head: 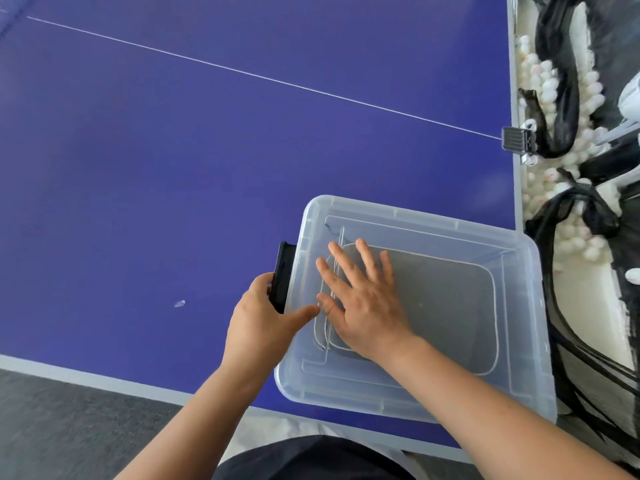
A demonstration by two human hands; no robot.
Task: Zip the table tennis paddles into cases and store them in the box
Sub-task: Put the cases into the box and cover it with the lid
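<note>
A clear plastic box [519,393] with its lid on sits at the near right corner of the blue table. Through the lid a grey paddle case [450,306] shows inside. My right hand [363,299] lies flat on the lid, fingers spread, over the left half. My left hand [263,320] is at the box's left side, its thumb and fingers around the black latch handle [282,278], which stands swung out from the box wall.
The blue table tennis table [207,150] stretches far and left, with a white centre line and a small scrap [179,303] near the front. A black net clamp [516,142] grips the right edge. Beyond it a black mesh catcher [568,109] holds several white balls.
</note>
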